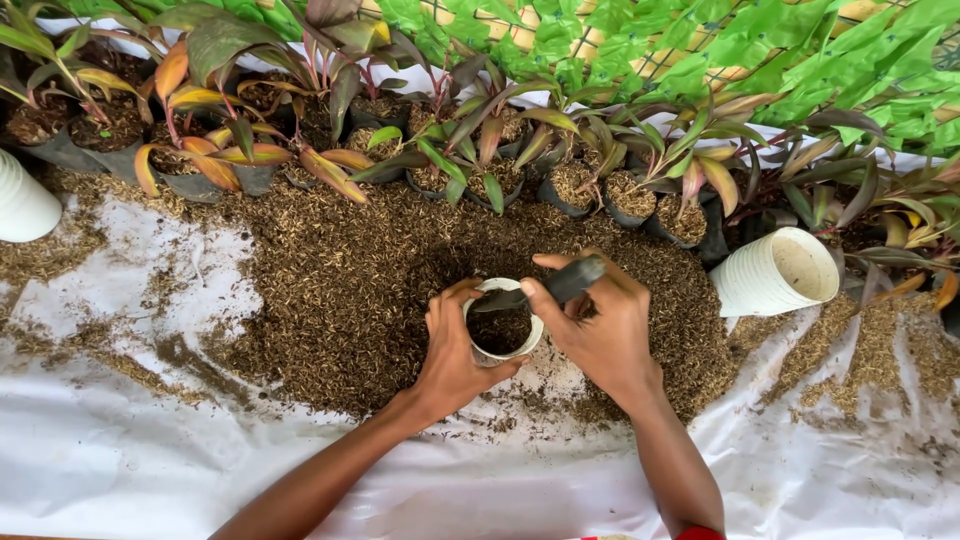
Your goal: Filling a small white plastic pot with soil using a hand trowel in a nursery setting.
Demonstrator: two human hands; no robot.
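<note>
My left hand [450, 350] wraps around a small white pot [502, 322] and holds it still. The pot sits on the pile of brown potting mix [340, 290], right in the middle, on the white sheet [120, 440] spread over the ground. There is some dark mix inside the pot already.

My right hand [600, 325] grips a dark scoop [560, 285] tight. Its tip rests just over the rim of the pot.

Behind the pile stands a row of little plants [480, 150] in black bags, with red and green leaves. Another white pot [775, 272] lies on its side to my right, and one more white pot [22, 200] sits at the far left edge.

I think things could go wrong here. If I tip the scoop too fast, the mix may spill over the rim. If my left hand lets go, the pot may fall over on the soft pile, because the ground under it is loose and bumpy.
</note>
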